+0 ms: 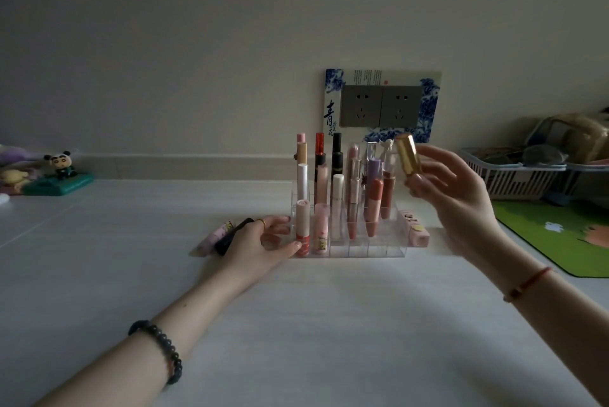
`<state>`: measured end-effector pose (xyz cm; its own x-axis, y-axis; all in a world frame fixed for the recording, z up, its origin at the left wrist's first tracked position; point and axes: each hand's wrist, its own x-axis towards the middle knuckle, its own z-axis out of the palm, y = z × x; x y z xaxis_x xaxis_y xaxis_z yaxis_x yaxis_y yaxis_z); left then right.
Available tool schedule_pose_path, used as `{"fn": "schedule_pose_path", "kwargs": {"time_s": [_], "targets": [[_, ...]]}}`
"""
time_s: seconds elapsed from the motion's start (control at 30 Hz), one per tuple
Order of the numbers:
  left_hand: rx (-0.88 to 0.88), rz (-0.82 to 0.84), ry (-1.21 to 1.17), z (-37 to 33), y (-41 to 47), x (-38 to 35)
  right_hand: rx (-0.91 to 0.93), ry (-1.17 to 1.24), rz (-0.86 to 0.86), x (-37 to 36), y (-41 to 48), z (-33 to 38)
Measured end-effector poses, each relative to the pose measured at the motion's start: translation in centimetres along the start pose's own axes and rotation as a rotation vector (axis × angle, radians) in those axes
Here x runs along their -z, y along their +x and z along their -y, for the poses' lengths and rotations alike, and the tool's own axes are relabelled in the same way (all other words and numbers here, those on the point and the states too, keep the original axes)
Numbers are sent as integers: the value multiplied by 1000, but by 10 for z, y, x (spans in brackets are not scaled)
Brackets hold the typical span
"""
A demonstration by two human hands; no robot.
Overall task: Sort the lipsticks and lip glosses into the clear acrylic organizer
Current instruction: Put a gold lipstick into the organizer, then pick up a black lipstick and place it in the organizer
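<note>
- Head view, dim light: find the clear acrylic organizer (379, 250) standing on the white table (296, 324), below the wall socket (382, 107).
- Log many tubes upright in its left, middle and rear cells: red-capped tube (319, 143) and black tube (336, 156) at the back, red-based tube (302, 228) and pink front tube (321, 228) at front left.
- Note left hand (263, 242) low on the table at the organizer's left side, fingers relaxed and spread, fingertips touching the left wall, thumb at the front-left corner; grips nothing.
- Note right hand (454, 196) raised above and right of the organizer, pinching the gold lipstick (408, 154) between thumb and fingers; lipstick tilted, clear of the cells.
- Log two loose tubes lying left of the organizer, partly under the left hand: pale loose tube (216, 237), dark loose tube (230, 235).
- Log pink box (415, 228) lying just beside the right wall.
- Elsewhere: bead bracelet (161, 347), red cord (530, 281), panda figurine (62, 163), white basket (510, 176), green mat (560, 235).
</note>
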<state>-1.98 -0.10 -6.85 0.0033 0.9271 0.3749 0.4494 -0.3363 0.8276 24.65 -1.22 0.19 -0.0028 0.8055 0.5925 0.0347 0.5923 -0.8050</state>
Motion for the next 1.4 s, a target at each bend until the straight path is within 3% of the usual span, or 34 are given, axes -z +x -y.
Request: {"fn": "schedule_pose_path", "kwargs": {"time_s": [0.1, 0.27, 0.5, 0.67, 1.4], "targets": [[-6, -3, -13, 2, 0, -1, -111, 129, -98, 9, -4, -17], [-1, -4, -9, 6, 1, -1, -176, 78, -146, 15, -7, -30], [-5, -1, -38, 8, 2, -1, -81, -214, -75, 5, -5, -38], [-1, 0, -28, 7, 2, -1, -5, -324, -114, -1, 2, -42], [10, 6, -19, 4, 0, -1, 46, -608, -56, -12, -5, -62]]}}
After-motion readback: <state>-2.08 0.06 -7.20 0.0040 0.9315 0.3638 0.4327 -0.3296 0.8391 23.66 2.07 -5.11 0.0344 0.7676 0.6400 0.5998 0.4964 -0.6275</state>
